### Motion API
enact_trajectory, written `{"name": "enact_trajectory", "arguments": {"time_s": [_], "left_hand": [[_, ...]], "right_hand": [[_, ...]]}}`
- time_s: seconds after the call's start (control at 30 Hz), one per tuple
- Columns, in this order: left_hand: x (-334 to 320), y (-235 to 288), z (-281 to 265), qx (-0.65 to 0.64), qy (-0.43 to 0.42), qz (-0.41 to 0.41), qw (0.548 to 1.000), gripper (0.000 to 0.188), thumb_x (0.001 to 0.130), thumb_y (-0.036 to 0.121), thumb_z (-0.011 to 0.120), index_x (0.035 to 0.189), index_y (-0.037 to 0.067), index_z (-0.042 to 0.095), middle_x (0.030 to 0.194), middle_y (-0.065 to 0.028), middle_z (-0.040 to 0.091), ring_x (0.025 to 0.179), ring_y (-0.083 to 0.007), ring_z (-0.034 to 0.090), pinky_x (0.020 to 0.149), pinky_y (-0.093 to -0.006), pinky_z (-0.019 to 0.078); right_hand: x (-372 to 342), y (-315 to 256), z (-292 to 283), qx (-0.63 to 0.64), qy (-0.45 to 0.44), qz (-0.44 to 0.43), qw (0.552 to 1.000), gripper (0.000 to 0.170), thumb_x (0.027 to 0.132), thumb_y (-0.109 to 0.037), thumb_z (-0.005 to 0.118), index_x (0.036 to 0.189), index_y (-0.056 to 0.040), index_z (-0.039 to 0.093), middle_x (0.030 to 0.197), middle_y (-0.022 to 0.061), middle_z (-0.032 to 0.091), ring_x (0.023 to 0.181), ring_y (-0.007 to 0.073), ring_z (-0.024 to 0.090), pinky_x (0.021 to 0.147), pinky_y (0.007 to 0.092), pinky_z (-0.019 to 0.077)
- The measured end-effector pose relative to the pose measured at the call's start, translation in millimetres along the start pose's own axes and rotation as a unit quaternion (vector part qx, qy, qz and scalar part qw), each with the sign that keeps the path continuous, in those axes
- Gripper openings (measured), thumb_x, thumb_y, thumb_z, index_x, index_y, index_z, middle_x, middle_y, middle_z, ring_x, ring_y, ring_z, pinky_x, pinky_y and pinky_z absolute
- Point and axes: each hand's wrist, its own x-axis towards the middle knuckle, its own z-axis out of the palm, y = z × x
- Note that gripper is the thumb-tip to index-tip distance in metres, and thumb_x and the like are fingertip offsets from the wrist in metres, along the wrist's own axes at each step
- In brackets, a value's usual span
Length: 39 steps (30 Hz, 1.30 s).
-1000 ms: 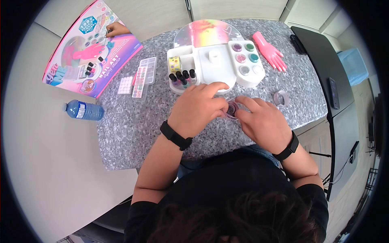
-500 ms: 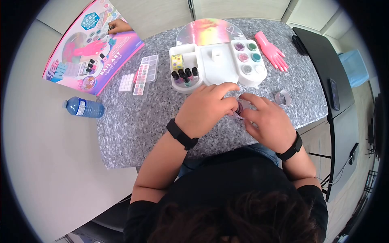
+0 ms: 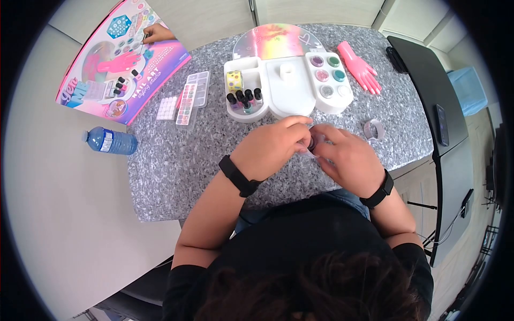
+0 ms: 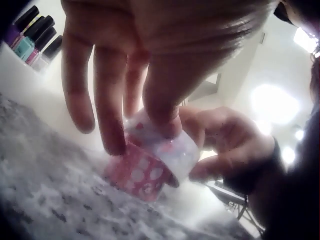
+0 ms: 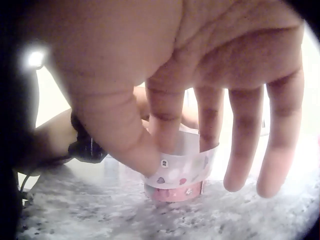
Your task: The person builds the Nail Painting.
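Observation:
Just in front of the white station, both hands hold a whitish strip (image 5: pixel 175 172) printed with small coloured shapes, curved into a ring. A pink patterned roll (image 4: pixel 137 172) sits directly under it, low at the granite tabletop. My left hand (image 3: pixel 276 144) pinches the strip with its thumb, the other fingers reaching down beside the roll. From the right, my right hand (image 3: pixel 350 160) pinches the strip's rim between thumb and index finger. Its last two fingers hang straight outside the ring. In the head view the fingers hide most of both pieces.
A white station (image 3: pixel 289 96) holds nail polish bottles (image 3: pixel 246 101), a yellow dotted roll (image 3: pixel 234 81) and glitter pots (image 3: pixel 322 76). Right of it are a pink model hand (image 3: pixel 360 69) and a pale roll (image 3: pixel 373 130). Left are gem trays (image 3: pixel 187 101), a box (image 3: pixel 118 64) and a water bottle (image 3: pixel 111 142).
Both hands shifted slightly right with the strip and roll, then slightly back left. The left index finger has lowered toward the ring. Everything else on the table stays put.

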Motion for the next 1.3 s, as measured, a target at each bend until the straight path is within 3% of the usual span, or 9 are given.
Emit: {"name": "enact_trajectory", "arguments": {"time_s": [0.27,0.57,0.77,0.93,1.03,1.13,1.2,1.27,1.3], "left_hand": [[1.4,-13.1,1.5,-0.005,-0.011,0.025,1.000,0.022,0.092,0.018,0.082,0.097,0.005,0.065,0.135,-0.0155,0.069,0.111,-0.0375,0.071,0.090,-0.0437,0.0556],[3.8,-1.2,-6.6,0.053,-0.034,-0.020,0.998,0.024,0.091,0.021,0.083,0.098,0.007,0.065,0.130,-0.0132,0.069,0.106,-0.0379,0.070,0.087,-0.0456,0.0549],[0.2,3.4,-14.5,0.061,0.041,0.000,0.997,0.027,0.092,0.027,0.082,0.101,0.009,0.065,0.126,-0.0101,0.071,0.105,-0.0373,0.071,0.087,-0.0454,0.0553],[-2.8,9.4,-21.3,0.139,0.052,-0.092,0.985,0.038,0.095,0.043,0.080,0.103,0.008,0.066,0.105,-0.0108,0.077,0.095,-0.0344,0.074,0.079,-0.0453,0.0552],[-2.2,10.8,-23.3,0.096,-0.006,-0.183,0.978,0.043,0.098,0.049,0.077,0.103,0.008,0.066,0.093,-0.0136,0.077,0.084,-0.0345,0.074,0.073,-0.0451,0.0542],[-1.0,2.6,-19.1,0.053,-0.027,-0.179,0.982,0.045,0.100,0.051,0.074,0.103,0.007,0.065,0.082,-0.0144,0.075,0.075,-0.0338,0.073,0.069,-0.0437,0.0532],[-2.1,-1.5,-15.6,0.029,-0.021,-0.160,0.987,0.045,0.100,0.049,0.075,0.104,0.005,0.064,0.083,-0.0145,0.075,0.074,-0.0323,0.072,0.068,-0.0431,0.0532],[-1.1,0.9,-15.6,0.005,-0.016,-0.138,0.990,0.045,0.100,0.047,0.075,0.106,0.004,0.063,0.083,-0.0147,0.074,0.072,-0.0307,0.072,0.068,-0.0424,0.0531],[-0.6,5.1,-16.4,-0.017,-0.024,-0.156,0.987,0.043,0.098,0.041,0.080,0.109,0.004,0.063,0.096,-0.0153,0.075,0.078,-0.0289,0.073,0.071,-0.0412,0.0532]], "right_hand": [[-1.0,3.3,4.3,-0.006,0.006,-0.017,1.000,0.008,0.090,-0.012,0.075,0.098,-0.0098,0.075,0.125,0.0048,0.069,0.097,0.0287,0.073,0.078,0.0433,0.0607],[-3.2,1.9,-8.4,0.079,0.038,0.047,0.995,0.024,0.092,-0.016,0.079,0.115,-0.0123,0.074,0.131,0.0079,0.072,0.101,0.0338,0.075,0.080,0.0433,0.0615],[-27.9,38.1,-36.5,-0.040,0.122,0.205,0.970,0.027,0.090,-0.016,0.082,0.114,-0.0095,0.071,0.123,0.0108,0.072,0.104,0.0379,0.073,0.084,0.0470,0.0589],[-55.5,54.7,-30.3,-0.086,0.072,0.275,0.955,0.026,0.089,-0.015,0.084,0.107,-0.0066,0.066,0.110,0.0118,0.069,0.100,0.0394,0.071,0.082,0.0470,0.0570],[-60.0,62.8,-19.0,-0.075,0.052,0.262,0.961,0.023,0.088,-0.012,0.082,0.105,-0.0080,0.068,0.108,0.0108,0.070,0.099,0.0385,0.071,0.082,0.0479,0.0568],[-51.5,54.3,-15.7,-0.062,0.082,0.235,0.967,0.018,0.088,-0.009,0.080,0.101,-0.0087,0.068,0.106,0.0098,0.070,0.098,0.0371,0.071,0.082,0.0476,0.0570],[-41.5,41.0,-18.2,-0.054,0.103,0.209,0.971,0.017,0.088,-0.008,0.080,0.100,-0.0086,0.068,0.106,0.0095,0.070,0.097,0.0366,0.071,0.081,0.0471,0.0572],[-28.8,24.2,-23.0,-0.035,0.123,0.102,0.987,0.015,0.088,-0.009,0.079,0.099,-0.0096,0.069,0.108,0.0077,0.071,0.095,0.0345,0.071,0.079,0.0453,0.0580],[-23.8,17.3,-23.3,-0.035,0.124,0.103,0.986,0.015,0.088,-0.009,0.079,0.099,-0.0096,0.069,0.108,0.0077,0.071,0.095,0.0345,0.071,0.079,0.0453,0.0580]]}}
